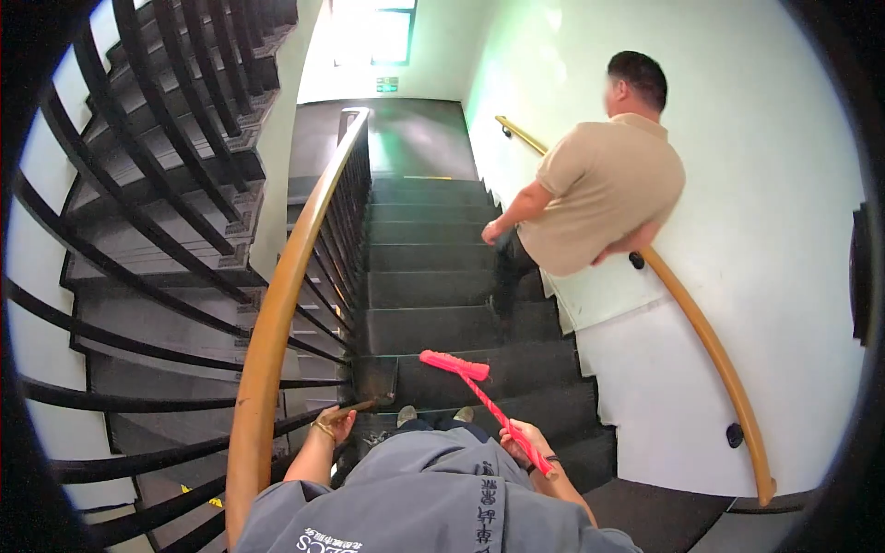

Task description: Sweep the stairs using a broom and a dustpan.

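Observation:
My left hand [337, 423], at the lower left beside the black balusters, is closed around a thin brown handle [359, 408]. That handle reaches to a dark dustpan-like piece [375, 377] on the stair; its exact kind is hard to tell. In my right hand [522, 442] is the pink spiral-patterned handle of a small pink brush [456, 365]. The brush head lies ahead of my shoes, over a dark stair tread [442, 387]; whether it touches the tread cannot be told. The tips of my shoes [406, 415] show just below it.
A dark staircase descends to a landing [415, 138] with a window. A wooden handrail [276, 311] with black balusters runs on the left, another wooden handrail [712, 339] along the right wall. A person in a beige shirt [608, 193] is on the stairs at the right.

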Demonstrator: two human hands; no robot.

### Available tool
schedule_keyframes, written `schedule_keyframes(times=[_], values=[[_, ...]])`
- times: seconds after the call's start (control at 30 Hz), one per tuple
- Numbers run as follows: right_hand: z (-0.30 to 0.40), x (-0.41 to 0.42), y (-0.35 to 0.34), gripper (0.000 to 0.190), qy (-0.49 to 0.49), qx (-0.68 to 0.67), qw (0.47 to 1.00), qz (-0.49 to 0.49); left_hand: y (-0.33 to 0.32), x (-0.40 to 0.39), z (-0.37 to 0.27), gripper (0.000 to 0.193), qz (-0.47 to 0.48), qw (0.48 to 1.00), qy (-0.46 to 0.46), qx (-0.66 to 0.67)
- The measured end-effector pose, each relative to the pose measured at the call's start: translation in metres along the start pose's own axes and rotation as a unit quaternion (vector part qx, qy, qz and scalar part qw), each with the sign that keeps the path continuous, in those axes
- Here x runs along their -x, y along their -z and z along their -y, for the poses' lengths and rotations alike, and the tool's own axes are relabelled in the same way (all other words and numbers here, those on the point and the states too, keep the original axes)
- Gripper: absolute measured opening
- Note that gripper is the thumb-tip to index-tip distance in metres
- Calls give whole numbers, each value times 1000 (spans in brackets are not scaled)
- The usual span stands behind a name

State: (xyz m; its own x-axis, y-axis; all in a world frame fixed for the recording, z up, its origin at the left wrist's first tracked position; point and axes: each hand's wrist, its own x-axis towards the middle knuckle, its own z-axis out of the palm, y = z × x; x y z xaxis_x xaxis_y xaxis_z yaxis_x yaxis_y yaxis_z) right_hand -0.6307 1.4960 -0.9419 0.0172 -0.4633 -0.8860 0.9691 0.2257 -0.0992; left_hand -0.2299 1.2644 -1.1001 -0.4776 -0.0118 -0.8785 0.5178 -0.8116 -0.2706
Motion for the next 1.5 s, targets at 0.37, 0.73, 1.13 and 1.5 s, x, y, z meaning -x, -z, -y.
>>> schedule_keyframes(times=[0.37,0.73,1.13,1.5], values=[[31,-7,-11,21,-15,26,995,95,-1,-19,34,41,-302,941,-130,-78],[119,-31,14,22,-117,5,984,136,-224,37,213,58,41,777,-236,-582],[188,-68,5,18,-199,105,965,132,-398,50,418,25,380,315,-399,-773],[196,-63,-21,9,-44,-35,994,98,-439,79,379,15,478,423,-430,-639]])
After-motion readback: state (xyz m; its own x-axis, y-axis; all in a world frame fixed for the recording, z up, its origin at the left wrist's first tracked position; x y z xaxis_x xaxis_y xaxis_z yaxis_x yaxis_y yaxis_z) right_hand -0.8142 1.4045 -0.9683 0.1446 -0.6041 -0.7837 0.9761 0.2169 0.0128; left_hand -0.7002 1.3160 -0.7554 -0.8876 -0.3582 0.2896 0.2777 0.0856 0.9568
